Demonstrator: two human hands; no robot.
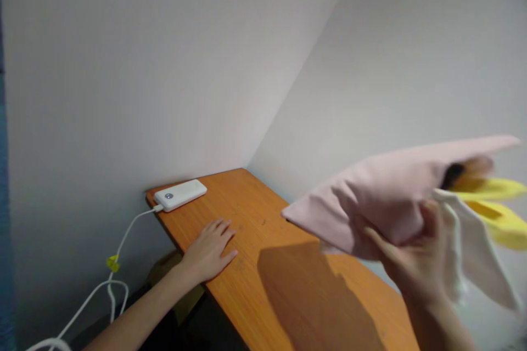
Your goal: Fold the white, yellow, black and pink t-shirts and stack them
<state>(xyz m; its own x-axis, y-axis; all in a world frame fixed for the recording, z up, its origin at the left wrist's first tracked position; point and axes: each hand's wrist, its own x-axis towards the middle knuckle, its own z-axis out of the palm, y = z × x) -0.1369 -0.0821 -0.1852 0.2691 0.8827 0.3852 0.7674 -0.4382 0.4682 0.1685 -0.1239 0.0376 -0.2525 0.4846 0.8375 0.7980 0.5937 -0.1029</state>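
Pink fabric (387, 192), held in the right hand (415, 269), points lengthwise near nine o'clock, toward the spread left hand (209, 249).

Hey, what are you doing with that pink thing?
A person is holding up a soft-looking pink pouch in the right hand, above the wooden table. Something yellow and a pale flap stick out at one end, though they're blurry. The left hand rests flat on the table, near a white device with a cable plugged in.
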